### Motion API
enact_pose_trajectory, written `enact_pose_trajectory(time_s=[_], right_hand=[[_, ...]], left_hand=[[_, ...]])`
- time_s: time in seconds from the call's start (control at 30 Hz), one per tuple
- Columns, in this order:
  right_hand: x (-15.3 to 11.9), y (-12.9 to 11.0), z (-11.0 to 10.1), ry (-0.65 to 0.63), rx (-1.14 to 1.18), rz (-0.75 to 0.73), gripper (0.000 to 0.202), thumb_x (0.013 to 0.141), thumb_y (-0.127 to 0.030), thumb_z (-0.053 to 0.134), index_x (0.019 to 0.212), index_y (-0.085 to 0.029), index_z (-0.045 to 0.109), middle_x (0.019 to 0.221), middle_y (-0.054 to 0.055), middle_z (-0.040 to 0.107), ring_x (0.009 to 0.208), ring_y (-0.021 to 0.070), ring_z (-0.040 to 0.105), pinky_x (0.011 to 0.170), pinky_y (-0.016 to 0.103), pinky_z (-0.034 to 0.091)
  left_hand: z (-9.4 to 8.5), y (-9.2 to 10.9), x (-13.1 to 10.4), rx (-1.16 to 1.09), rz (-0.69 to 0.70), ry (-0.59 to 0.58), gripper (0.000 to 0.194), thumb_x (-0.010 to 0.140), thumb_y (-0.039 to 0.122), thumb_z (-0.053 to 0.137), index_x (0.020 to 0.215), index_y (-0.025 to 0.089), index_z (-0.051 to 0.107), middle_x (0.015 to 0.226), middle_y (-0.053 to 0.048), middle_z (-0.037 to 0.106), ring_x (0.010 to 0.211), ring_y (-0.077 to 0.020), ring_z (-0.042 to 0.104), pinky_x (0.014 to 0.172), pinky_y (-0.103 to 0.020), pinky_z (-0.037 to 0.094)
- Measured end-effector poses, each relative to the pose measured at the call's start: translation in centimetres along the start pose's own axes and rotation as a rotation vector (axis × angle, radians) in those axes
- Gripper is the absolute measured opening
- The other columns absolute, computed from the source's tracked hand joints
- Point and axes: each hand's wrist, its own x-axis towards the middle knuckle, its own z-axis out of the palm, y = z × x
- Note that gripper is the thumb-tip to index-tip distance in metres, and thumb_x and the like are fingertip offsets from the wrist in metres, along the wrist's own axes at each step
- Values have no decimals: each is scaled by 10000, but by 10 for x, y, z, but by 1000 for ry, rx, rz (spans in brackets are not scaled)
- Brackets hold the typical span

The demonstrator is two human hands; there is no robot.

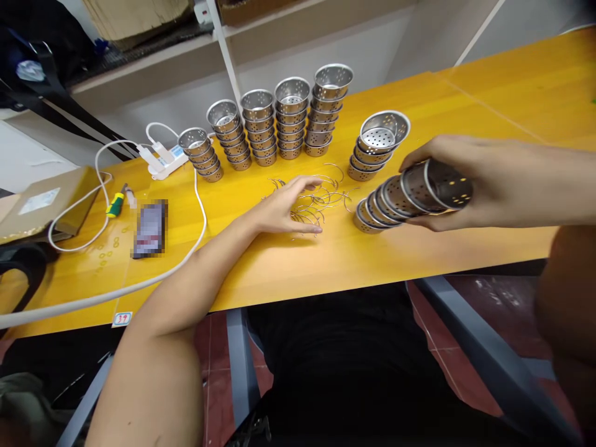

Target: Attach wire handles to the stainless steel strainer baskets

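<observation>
My right hand (pixel 459 180) is wrapped round the top of a tilted stack of perforated metal cups (pixel 388 202), whose lower end meets the yellow table. My left hand (pixel 293 208) rests beside a loose pile of thin curved wires (pixel 326 197), thumb and fingers apart, with nothing gripped. Behind my right hand stands a shorter stack of the same cups (pixel 372 152), and a thin wire shows inside its top cup. Several taller cup stacks (pixel 291 118) stand in a row toward the back of the table.
A white power strip (pixel 170 162) with plugs and a long white cable (pixel 153 279) lies at the left. Near it are a phone (pixel 149 230), a green-and-yellow tool (pixel 115 205), small yellow rings (pixel 109 253) and a cardboard box (pixel 46 202). Shelving (pixel 288 25) rises behind the table (pixel 279 279).
</observation>
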Motion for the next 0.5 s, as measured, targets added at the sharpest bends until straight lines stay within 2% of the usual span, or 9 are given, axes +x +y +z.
enact_pose_trajectory(time_s=[0.03, 0.1, 0.17, 0.27, 0.33, 0.4, 0.5], right_hand=[[8, -13, 4, 3, 29, -74, 696, 750, -723, 1006, 1274, -385, 695, 1103, 89, 844, 845, 347, 805, 749, 572, 690], [20, -32, 13, 10, 65, -163, 619, 799, -555, 999, 1287, -384, 659, 1115, 98, 824, 873, 362, 791, 760, 587, 669], [31, -46, 23, 8, 88, -226, 588, 820, -468, 976, 1281, -374, 625, 1094, 94, 793, 867, 363, 773, 748, 581, 649], [44, -59, 35, 20, 78, -324, 555, 844, -442, 945, 1246, -349, 573, 1127, 94, 737, 932, 376, 759, 798, 573, 643], [52, -66, 37, 4, 58, -356, 545, 844, -423, 933, 1222, -337, 549, 1134, 89, 704, 943, 371, 738, 800, 553, 630], [60, -70, 33, -18, 42, -361, 538, 838, -409, 928, 1203, -327, 542, 1125, 90, 682, 924, 360, 710, 783, 538, 606], [72, -74, 21, -1, 31, -305, 570, 789, -466, 969, 1192, -334, 588, 1149, 94, 672, 943, 370, 677, 813, 549, 595]], left_hand=[[2, 4, -1, -10, -9, -36, 1195, 879, 950, 957, 1785, 278, 562, 1845, -224, 669, 1723, -457, 711, 1492, -662, 583], [8, 9, 0, -6, -30, -92, 1202, 892, 919, 971, 1820, 287, 538, 1916, -218, 624, 1787, -464, 665, 1523, -678, 561], [15, 10, 3, 10, -35, -104, 1181, 914, 859, 989, 1837, 289, 524, 1929, -213, 619, 1796, -471, 660, 1515, -706, 567], [21, 8, 7, 40, -33, -76, 1056, 938, 725, 1025, 1791, 291, 578, 1802, -195, 745, 1681, -485, 759, 1406, -723, 649], [21, 6, 8, 37, -40, -42, 917, 951, 646, 1025, 1703, 278, 651, 1668, -178, 832, 1543, -467, 841, 1306, -683, 710], [20, 5, 7, 15, -30, 13, 852, 956, 618, 1016, 1648, 252, 679, 1615, -174, 851, 1481, -442, 864, 1282, -642, 725], [16, 1, 7, -3, 4, 128, 922, 978, 681, 981, 1702, 244, 613, 1673, -183, 809, 1540, -431, 831, 1337, -623, 699]])
